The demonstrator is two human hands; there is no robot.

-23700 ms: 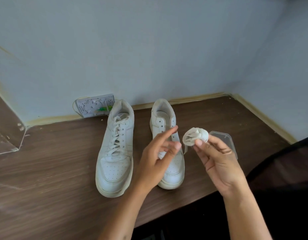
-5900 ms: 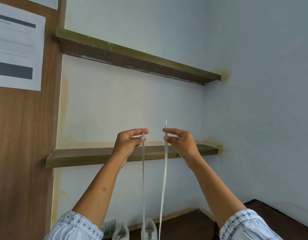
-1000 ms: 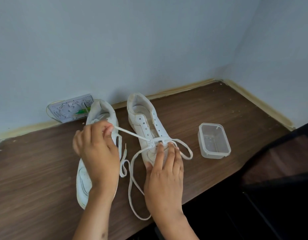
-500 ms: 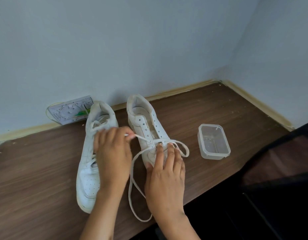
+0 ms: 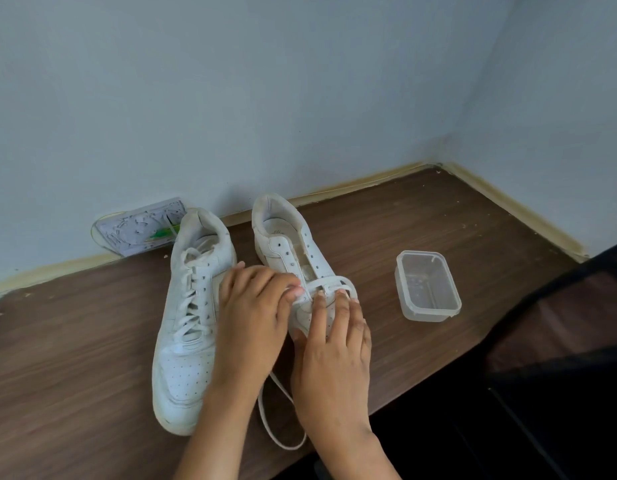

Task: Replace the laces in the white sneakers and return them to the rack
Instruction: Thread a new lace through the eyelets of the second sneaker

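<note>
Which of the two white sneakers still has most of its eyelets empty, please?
The right-hand sneaker, the one under both hands: its upper eyelets are bare, and the lace crosses only its lowest row. The left-hand sneaker is laced all the way up.

A clear plastic container [image 5: 427, 286] is sitting open on the brown wooden counter [image 5: 75, 358]. A wall socket plate [image 5: 140, 226] is leaning against the pale blue wall [image 5: 230, 98].

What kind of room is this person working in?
Probably a corner of a home, perhaps a built-in nook. A dark wooden surface meets plain pale blue walls, a wall socket plate hangs loose behind two white sneakers, and a small clear plastic tub sits nearby.
</note>
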